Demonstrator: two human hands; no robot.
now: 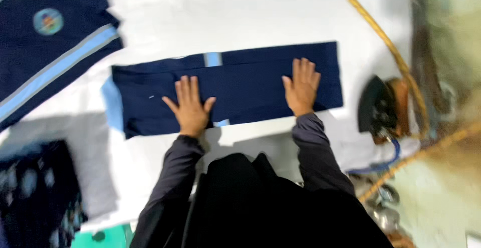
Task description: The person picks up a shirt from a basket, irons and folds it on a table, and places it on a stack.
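2 hands, L (189,105) + R (301,88), flat on 1 navy garment (250,85), prob folded

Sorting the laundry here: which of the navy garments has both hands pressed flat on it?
The folded navy garment in the middle of the white table, under the left hand and right hand. The other navy garment, with a round badge, lies untouched at upper left.

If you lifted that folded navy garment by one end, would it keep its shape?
Probably not: the folded navy garment lies thin and flat under both palms, left hand and right hand, so it likely droops and unfolds. It looks light, probably sliding on the white cloth.
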